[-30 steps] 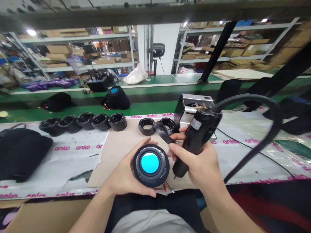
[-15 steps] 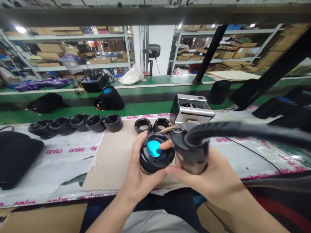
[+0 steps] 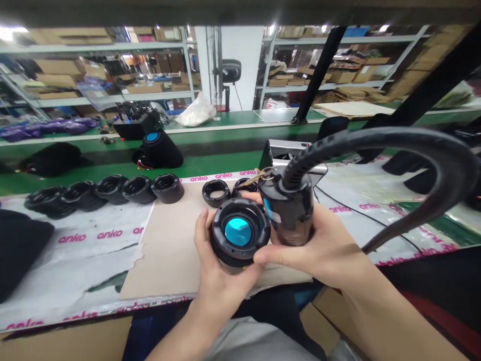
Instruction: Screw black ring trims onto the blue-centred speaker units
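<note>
My left hand is wrapped round the left side and underside of a black speaker part, which has a thick round rim and a shiny blue disc facing up at me. Gripped in my right hand is a black corded electric screwdriver, its cable end upward and its tip hidden. The right thumb also presses the front of the speaker part's rim, and a right finger reaches behind it. Just beyond the speaker part lie two black rings, one of them partly covered by my right fingers.
A row of black rings stands at left on the sheeting. Behind are a black speaker with a blue end and a silver-and-black box. The thick cable loops over the right side. A cardboard sheet covers the bench middle.
The right index finger has left the blue disc and moved behind the rim. The speaker part's rim faces me more squarely. The screwdriver has risen slightly, and its cable has swung into a loop.
</note>
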The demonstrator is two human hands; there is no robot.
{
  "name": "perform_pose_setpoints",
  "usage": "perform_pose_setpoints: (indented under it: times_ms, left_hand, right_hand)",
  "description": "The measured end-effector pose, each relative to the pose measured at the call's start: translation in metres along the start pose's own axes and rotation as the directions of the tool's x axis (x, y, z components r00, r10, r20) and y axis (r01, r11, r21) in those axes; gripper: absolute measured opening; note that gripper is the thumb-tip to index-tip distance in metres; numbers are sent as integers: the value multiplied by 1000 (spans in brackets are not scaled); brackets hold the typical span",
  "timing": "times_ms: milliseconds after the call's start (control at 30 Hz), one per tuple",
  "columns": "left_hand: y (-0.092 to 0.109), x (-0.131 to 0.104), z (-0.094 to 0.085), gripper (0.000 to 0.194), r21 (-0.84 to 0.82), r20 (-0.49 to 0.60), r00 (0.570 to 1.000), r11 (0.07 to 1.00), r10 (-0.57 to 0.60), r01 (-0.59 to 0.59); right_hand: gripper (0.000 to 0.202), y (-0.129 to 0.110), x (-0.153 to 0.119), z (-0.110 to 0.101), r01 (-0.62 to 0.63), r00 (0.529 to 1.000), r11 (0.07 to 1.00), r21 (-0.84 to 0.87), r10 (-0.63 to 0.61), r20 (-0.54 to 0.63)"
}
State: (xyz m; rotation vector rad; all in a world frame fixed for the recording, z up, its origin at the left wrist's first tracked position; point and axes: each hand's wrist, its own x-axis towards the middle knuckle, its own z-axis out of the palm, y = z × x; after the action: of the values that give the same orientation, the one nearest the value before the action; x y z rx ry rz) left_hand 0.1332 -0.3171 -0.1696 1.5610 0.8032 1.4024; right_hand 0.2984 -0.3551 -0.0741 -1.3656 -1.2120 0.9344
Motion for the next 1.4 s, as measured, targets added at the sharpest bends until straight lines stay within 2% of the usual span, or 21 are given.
perform_pose_setpoints:
  times_ms: [100,300,500,700,833,967,1033,1100,1133,1167,1233,1267,1300,1367,1400]
  left_hand:
    - [2,3,0,118,-27,11,999,999,32,-31]
    - [0,6,-6,116,2,26,999,999,33,-33]
    - [-3,7,-9,117,35,40,999,999,2,-4]
    - [-4,27,-27,111,-10,213,972,995,100,-100]
    - [4,51,-32,91,-51,282,948,988,151,-143]
    - [11,62,-29,80,-32,278,949,989,147,-144]
    - [13,62,-28,81,-29,281,950,990,140,-137]
    - [13,60,-29,79,-32,286,949,991,134,-130]
    - [13,59,-30,78,-40,289,948,991,133,-127]
    - [13,58,-31,77,-49,290,947,991,136,-127]
    - [12,58,-33,77,-60,294,945,989,143,-131]
    - [12,58,-33,77,-54,290,945,989,149,-139]
    - [11,59,-32,76,-37,281,948,988,151,-147]
    - [10,60,-26,74,9,253,955,987,151,-158]
    - [9,61,-21,74,22,243,958,987,150,-160]
  right_hand:
    - [71,1,-2,-2,5,1000,998,-55,-3,27]
    - [66,-7,2,1,-129,989,985,-114,136,53]
    - [58,-21,13,-12,-60,979,974,-219,100,176]
    - [70,-17,21,-19,-14,969,973,-231,70,239]
    - [57,-14,24,-19,-15,969,965,-263,79,233]
    - [52,-14,23,-25,59,971,949,-309,17,240]
    - [59,-17,21,-32,44,986,965,-260,1,169]
    - [65,-24,17,-41,63,997,996,-61,-66,-37]
    - [67,-29,16,-46,136,977,989,54,-124,-175]
    - [66,-34,15,-50,249,928,958,145,-193,-320]
    - [56,-43,15,-57,468,777,863,188,-301,-553]
    - [49,-46,16,-60,525,711,834,167,-322,-625]
    - [43,-49,19,-63,557,666,817,147,-334,-667]
    - [43,-49,27,-66,583,630,805,111,-362,-687]
    - [46,-47,33,-67,588,637,803,100,-384,-668]
